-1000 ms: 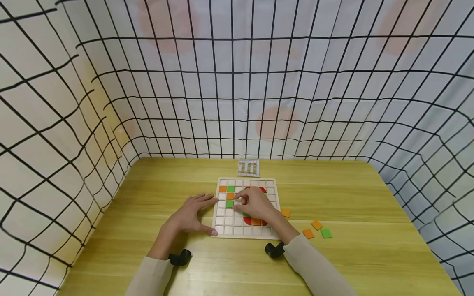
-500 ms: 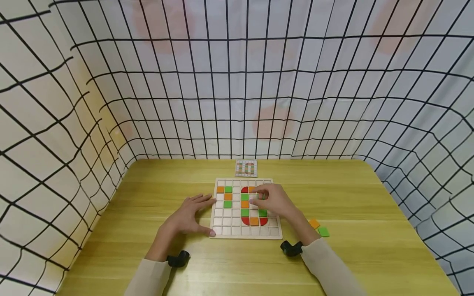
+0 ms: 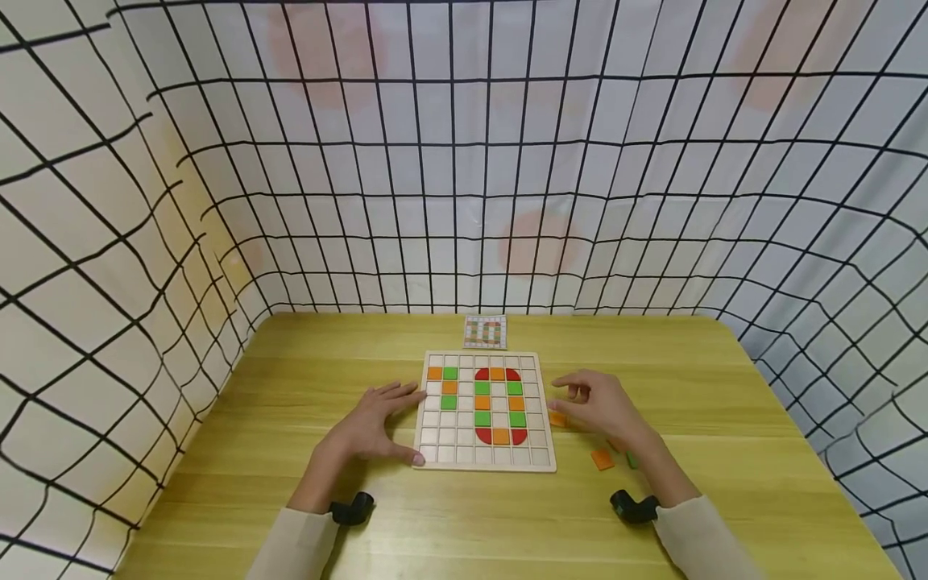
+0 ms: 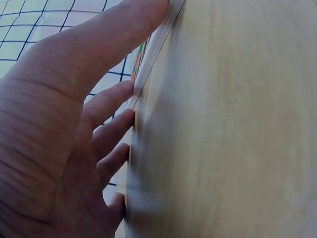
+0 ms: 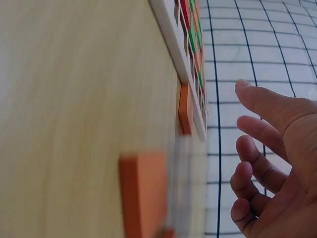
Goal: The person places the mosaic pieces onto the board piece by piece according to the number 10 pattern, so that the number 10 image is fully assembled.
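A pale wooden grid board (image 3: 451, 457) lies flat on the table, with orange, green and red tiles in some cells. Several of them form a ring with red rounded corners; a smaller group sits at the upper left. My left hand (image 3: 377, 423) rests against the board's left side, thumb and fingers spread and touching its edge. My right hand (image 3: 598, 407) hovers just right of the board, fingers loosely bent. The right wrist view shows nothing between its fingertips. Beneath it, an orange tile (image 3: 557, 419) lies by the board's right edge.
A small printed pattern card (image 3: 485, 332) lies behind the board. Nearer the front right are another orange tile (image 3: 602, 459) and a green tile (image 3: 631, 460), the green one partly hidden by the right wrist. White cloth with black netting (image 3: 464, 161) surrounds the table.
My right hand has moved rightward from over the board's cells to beyond its right edge, uncovering the tile ring. The left hand has kept its place at the left edge.
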`<action>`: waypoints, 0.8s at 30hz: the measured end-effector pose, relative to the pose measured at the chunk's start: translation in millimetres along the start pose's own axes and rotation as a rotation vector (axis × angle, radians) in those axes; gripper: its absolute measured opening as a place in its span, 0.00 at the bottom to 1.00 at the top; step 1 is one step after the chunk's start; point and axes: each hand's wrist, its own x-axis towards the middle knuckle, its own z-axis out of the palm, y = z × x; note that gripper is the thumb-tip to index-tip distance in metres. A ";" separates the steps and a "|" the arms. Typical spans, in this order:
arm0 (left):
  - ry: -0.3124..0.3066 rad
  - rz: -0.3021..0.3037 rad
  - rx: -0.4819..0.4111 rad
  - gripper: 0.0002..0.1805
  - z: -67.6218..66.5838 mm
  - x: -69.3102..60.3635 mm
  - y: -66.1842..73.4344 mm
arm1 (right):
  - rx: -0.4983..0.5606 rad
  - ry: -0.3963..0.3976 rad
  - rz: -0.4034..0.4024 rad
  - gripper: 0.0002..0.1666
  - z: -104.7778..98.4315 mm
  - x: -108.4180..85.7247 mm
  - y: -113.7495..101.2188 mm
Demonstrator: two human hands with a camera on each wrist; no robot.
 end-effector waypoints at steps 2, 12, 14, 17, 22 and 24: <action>0.003 0.000 -0.003 0.61 0.1 0.2 0.2 | -0.016 0.004 -0.007 0.24 -4.7 -4.9 5.7; 0.001 0.002 0.002 0.61 1.3 -1.0 -1.7 | -0.065 -0.041 0.004 0.29 -12.8 -21.3 19.8; 0.000 0.006 0.002 0.61 1.0 -1.2 -0.9 | -0.062 -0.049 0.010 0.29 -12.2 -23.1 20.7; 0.001 0.013 0.000 0.60 0.5 -1.2 0.2 | -0.062 -0.056 0.003 0.30 -10.5 -24.2 22.1; 0.005 0.011 -0.007 0.61 -0.7 -1.1 0.6 | -0.046 -0.078 -0.007 0.29 -5.9 -23.4 24.4; 0.005 0.011 -0.006 0.61 -0.5 -0.8 0.3 | -0.026 -0.094 -0.005 0.29 -4.0 -22.9 24.8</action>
